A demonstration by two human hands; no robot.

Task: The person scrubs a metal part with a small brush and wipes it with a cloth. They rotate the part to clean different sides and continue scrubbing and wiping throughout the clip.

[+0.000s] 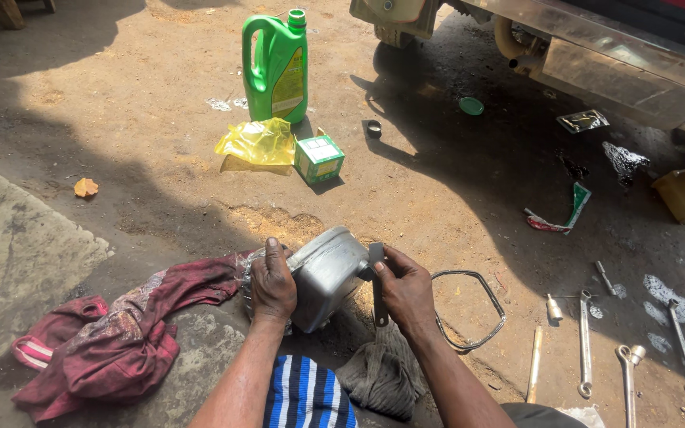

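Green jug (276,67), small box (319,158), spanners (584,341) on dirt

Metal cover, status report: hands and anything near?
Left hand grips metal cover. Right hand holds flat tool against its edge. Red rag left, gasket right; nothing blocking.

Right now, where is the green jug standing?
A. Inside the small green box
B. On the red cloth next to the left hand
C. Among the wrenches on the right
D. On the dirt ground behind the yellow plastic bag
D: the green jug stands upright on the dirt, just behind the yellow plastic bag, far from both hands.
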